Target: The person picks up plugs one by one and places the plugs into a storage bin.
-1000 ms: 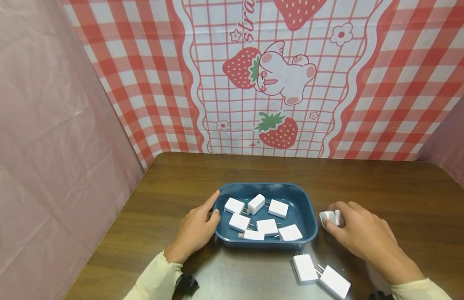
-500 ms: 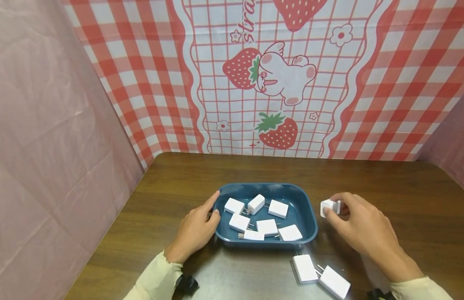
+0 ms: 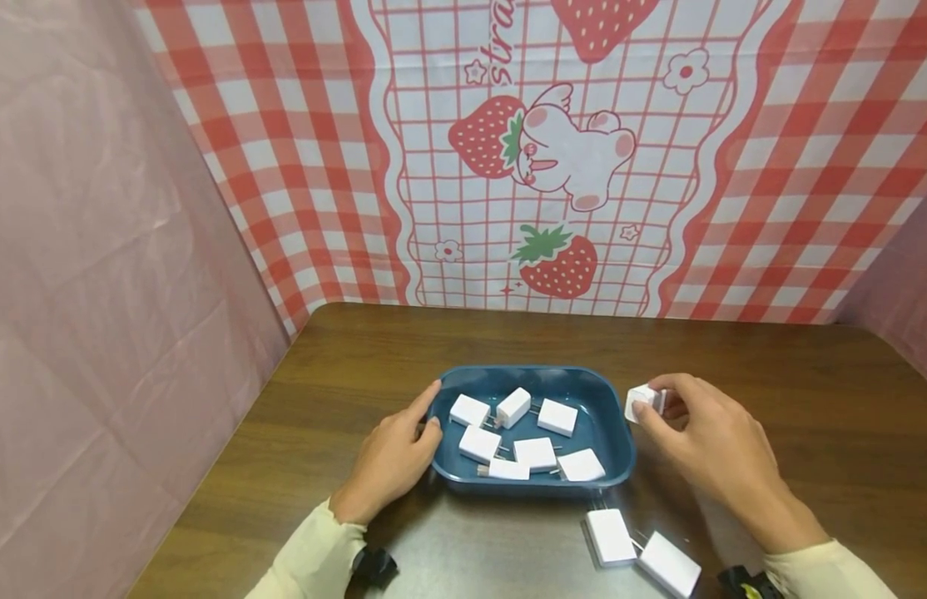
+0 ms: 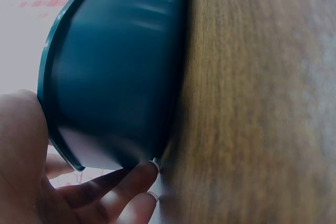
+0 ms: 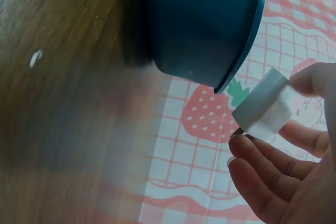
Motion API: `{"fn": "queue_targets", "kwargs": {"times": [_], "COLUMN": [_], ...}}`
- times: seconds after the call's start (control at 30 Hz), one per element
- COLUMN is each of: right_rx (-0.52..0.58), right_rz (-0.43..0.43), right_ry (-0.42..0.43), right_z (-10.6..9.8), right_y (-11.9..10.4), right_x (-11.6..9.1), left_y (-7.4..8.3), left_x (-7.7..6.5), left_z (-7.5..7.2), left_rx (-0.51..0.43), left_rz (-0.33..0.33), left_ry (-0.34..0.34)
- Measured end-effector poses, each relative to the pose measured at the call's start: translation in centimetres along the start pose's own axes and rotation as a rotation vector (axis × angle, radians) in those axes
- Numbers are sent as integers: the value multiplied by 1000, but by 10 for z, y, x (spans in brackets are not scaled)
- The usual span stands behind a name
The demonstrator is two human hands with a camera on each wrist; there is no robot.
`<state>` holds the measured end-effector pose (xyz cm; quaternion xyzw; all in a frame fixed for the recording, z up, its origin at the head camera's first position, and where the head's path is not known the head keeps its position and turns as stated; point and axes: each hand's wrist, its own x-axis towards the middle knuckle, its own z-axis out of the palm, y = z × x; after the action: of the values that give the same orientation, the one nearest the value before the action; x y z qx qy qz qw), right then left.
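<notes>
A dark blue rectangular tub [image 3: 617,433] stands on the table with several white wall chargers [image 3: 534,454] lying loose in it, some with prongs showing. My left hand [image 3: 392,456] rests against the tub's left end, index finger along the rim and thumb at the near corner. In the left wrist view, fingertips touch the tub's outer wall [image 4: 115,72]. Just off the tub's right end, my right hand [image 3: 721,453] pinches another white charger [image 5: 265,106] between thumb and fingers, raised above the table.
Two more white chargers [image 3: 610,537] lie on the wooden table [image 3: 344,349] in front of the tub's right corner, prongs out. Behind the table hangs a checked strawberry cloth [image 3: 321,166]; a pink cloth [image 3: 96,291] hangs at the left.
My right hand has turned the charger in its fingers and brought it up and left, closer to the tub's right rim. The left hand and the tub have stayed put.
</notes>
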<state>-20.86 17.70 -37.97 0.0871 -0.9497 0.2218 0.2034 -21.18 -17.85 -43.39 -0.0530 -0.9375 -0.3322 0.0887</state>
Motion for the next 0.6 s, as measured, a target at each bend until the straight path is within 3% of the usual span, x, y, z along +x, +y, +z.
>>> {"fn": "queue_targets", "kwargs": {"times": [0.2, 0.6], "right_rx": [29, 24], "right_rz": [-18, -148], "right_ry": [3, -22], "right_z": [5, 21], "right_y": [-9, -32], "right_x": [1, 6], "left_y": [0, -1], "left_x": [0, 1], "left_z": [1, 1], "left_rx": [5, 21], "left_rz": [6, 4], "left_ry": [6, 22]}}
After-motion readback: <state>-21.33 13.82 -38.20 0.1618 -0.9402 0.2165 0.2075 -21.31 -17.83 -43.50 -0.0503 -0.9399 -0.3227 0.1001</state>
